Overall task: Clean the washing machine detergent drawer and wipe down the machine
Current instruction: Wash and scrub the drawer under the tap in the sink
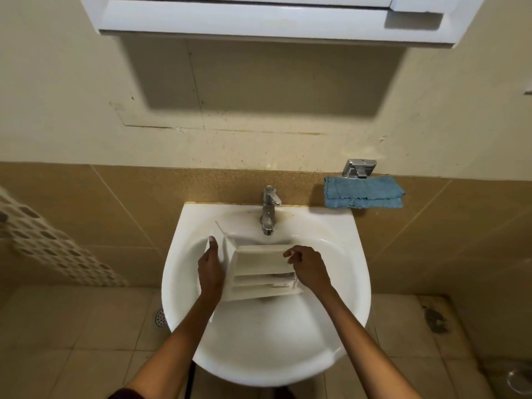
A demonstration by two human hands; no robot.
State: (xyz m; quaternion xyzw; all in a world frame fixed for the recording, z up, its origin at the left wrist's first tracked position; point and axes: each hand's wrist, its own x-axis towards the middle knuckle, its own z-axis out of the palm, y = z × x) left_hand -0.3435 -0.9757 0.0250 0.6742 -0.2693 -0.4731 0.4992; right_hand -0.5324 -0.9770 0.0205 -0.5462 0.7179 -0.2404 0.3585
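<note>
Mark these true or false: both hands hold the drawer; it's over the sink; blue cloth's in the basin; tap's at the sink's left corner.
1. The left hand and right hand both hold the detergent drawer: true.
2. The drawer is over the sink: true.
3. The blue cloth is in the basin: false; it lies folded outside the sink, right of the tap.
4. The tap is at the left corner: false; it stands at the back middle.
</note>
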